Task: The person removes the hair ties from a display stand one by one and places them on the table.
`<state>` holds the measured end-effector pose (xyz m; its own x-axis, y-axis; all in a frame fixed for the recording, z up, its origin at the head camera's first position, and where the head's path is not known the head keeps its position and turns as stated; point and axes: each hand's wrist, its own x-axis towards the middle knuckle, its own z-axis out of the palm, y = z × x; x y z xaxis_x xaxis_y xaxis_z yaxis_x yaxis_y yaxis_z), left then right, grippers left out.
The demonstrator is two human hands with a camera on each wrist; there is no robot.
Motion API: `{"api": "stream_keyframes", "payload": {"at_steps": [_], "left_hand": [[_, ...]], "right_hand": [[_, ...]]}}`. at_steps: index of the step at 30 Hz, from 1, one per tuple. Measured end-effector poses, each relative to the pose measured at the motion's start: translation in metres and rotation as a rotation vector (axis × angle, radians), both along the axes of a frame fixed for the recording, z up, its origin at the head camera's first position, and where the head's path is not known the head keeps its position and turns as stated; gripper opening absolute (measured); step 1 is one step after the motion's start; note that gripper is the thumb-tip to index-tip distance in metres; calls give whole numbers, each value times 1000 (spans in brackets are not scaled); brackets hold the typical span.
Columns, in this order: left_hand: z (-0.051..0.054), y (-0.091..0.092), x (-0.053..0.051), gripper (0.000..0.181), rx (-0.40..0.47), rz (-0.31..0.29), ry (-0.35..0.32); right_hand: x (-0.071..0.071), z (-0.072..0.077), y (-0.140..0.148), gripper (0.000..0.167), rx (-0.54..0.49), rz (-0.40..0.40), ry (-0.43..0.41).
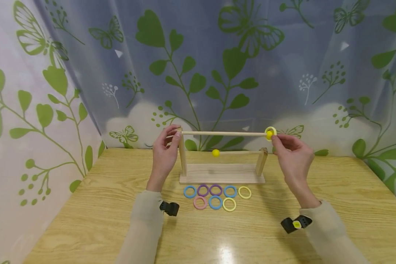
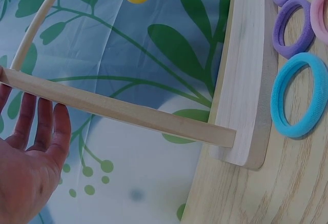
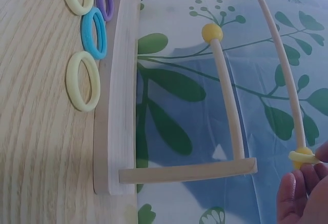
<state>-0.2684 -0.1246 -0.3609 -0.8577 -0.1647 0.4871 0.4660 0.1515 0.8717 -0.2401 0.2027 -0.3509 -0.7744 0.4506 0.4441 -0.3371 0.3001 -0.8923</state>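
Observation:
A wooden rack (image 1: 222, 178) has two posts on a base, each bearing a horizontal rod tipped with a yellow ball. My left hand (image 1: 166, 145) holds the top of the taller left post (image 2: 128, 108), thumb in front and fingers behind. At the far end of the upper rod (image 1: 222, 134), my right hand (image 1: 295, 156) pinches a pale yellow hair tie (image 3: 303, 157). That hair tie is around the yellow ball (image 1: 269, 135) on the rod's tip. The lower rod (image 3: 228, 101), fixed to the shorter right post (image 3: 187, 172), ends in another yellow ball (image 1: 216, 153) and carries no hair tie.
In front of the base, several hair ties lie in two rows on the wooden table (image 1: 95, 220): blue (image 1: 190, 191), purple (image 1: 216, 190), pink (image 1: 200, 202) and yellow (image 1: 245, 192). A leaf-patterned curtain (image 1: 198, 73) hangs behind the table.

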Motion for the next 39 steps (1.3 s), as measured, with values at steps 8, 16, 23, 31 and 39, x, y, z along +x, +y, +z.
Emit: {"api": "stream_keyframes", "payload": {"at_steps": [8,16,23,31,39], "left_hand": [[-1,0,0,27,1,-3,2],[1,0,-1,26,6,-2,6],[0,0,0,26,8,-4,1],[1,1,2,26,11,-12,-7],[1,1,1,27,16,-11,-8]], "right_hand": [[1,-2,5,30,16,-15,1],[3,-4,12,28,12,-30,-2],[8,-6,17,25,33,-27,-8],[14,-9,24,22,11,-30,-66],[23,-13,27,23,48,-11,-86]]}}
